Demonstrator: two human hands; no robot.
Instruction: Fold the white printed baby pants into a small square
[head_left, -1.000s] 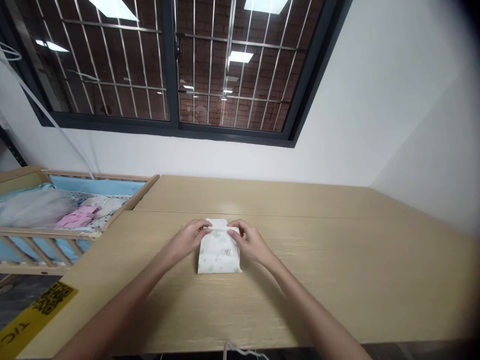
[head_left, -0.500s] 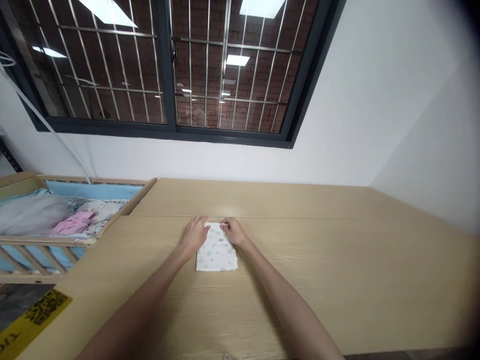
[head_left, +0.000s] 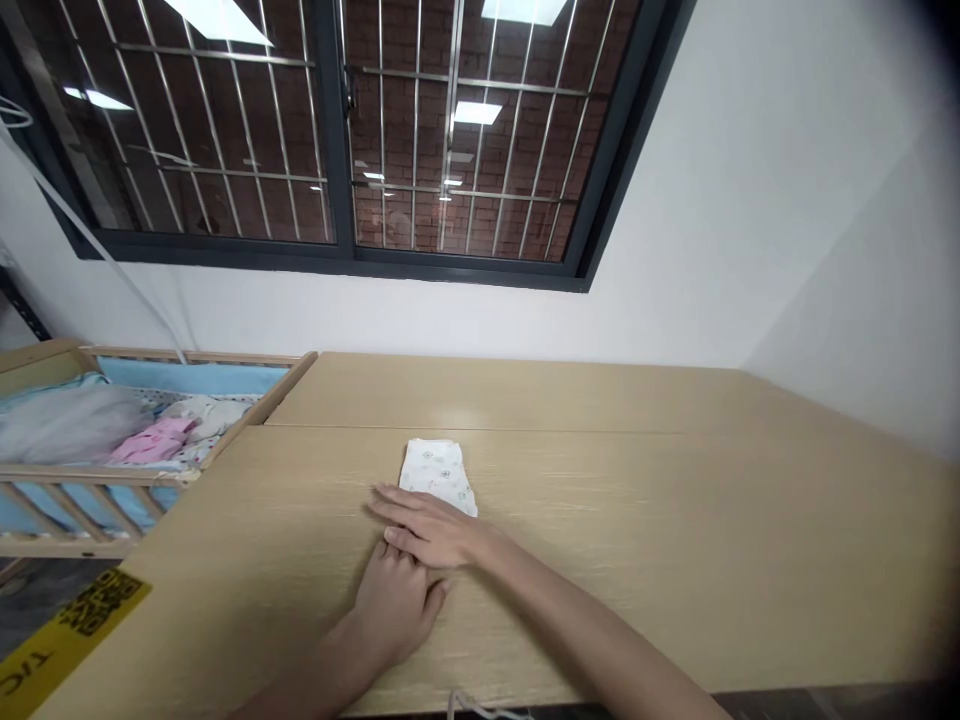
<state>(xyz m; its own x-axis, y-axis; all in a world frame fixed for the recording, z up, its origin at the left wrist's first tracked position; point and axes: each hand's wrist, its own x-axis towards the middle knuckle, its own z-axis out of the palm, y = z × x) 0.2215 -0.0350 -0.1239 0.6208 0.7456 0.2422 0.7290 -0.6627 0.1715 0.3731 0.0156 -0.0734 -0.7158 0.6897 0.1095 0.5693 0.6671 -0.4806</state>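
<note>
Head view: right hand [head_left: 424, 527] hides left hand's [head_left: 396, 600] fingertips.

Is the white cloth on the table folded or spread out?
Folded. The cloth lies on the table as a small, compact rectangle with straight edges.

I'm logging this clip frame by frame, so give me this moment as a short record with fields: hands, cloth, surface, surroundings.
right hand: right hand lies flat on the table, fingers spread, laid over the left hand, just short of the cloth's near edge
left hand: left hand flat on the table, partly under the right
cloth: folded white printed cloth, lying flat, held by neither hand
surface: light wooden table
surroundings: wooden crib with pink clothes to the left; barred window above
</note>
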